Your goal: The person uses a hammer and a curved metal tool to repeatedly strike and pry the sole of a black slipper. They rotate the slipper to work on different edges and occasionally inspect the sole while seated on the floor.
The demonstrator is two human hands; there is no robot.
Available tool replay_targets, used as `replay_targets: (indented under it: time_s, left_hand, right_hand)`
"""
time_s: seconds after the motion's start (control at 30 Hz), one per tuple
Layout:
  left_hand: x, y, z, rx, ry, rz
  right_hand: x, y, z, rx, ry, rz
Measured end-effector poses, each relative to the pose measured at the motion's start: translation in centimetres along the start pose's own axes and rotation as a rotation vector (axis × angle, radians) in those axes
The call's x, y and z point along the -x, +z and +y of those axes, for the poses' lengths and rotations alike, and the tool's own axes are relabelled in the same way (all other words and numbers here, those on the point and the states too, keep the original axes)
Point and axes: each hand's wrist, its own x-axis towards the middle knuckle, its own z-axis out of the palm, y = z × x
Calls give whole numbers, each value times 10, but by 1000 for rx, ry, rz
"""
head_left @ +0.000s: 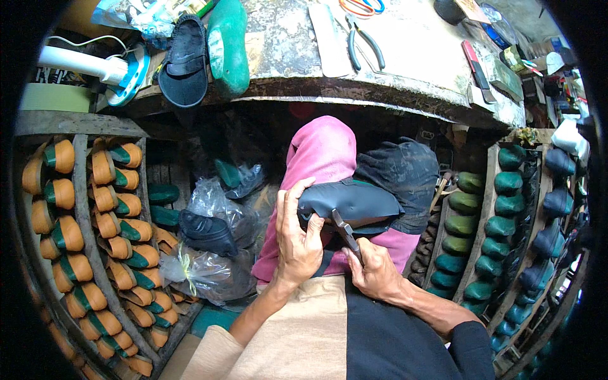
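Over my lap is a black leather shoe upper [364, 201] stretched on a shoe last, a sliver of green showing at its top edge. My left hand [294, 244] is closed round its left end, fingers behind and thumb at the lower edge. In my right fist are dark metal pincers [345, 233], their jaws at the leather's lower edge near my left thumb. Whether the jaws bite the leather is hard to make out. Beneath the shoe, pink cloth [322, 152] and dark cloth [402, 174] cover my legs.
Ahead stands a worn workbench [285, 47] with a black slipper [183, 66], a green last [228, 50], pliers [364, 47] and a red-handled knife [476, 66]. Racks of orange-brown shoes [76, 266] flank my left; green lasts [497, 228] line the right. Plastic bags [212, 272] lie left of my legs.
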Motion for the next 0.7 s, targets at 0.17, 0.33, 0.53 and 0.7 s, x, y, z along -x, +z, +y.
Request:
replay_targets:
  time_s: [0.17, 0.33, 0.53, 0.7]
  left_hand:
    - [-9, 1, -4, 11, 14, -11]
    - [-9, -6, -12, 48, 106, -47]
    - [3, -10, -15, 21, 160, -44]
    - [15, -14, -13, 1, 212, -37]
  right_hand:
    - [-7, 14, 9, 39, -31, 74]
    - [-16, -7, -12, -31, 55, 28]
    - [-17, -56, -47, 99, 117, -242]
    - [-14, -60, -72, 35, 140, -309]
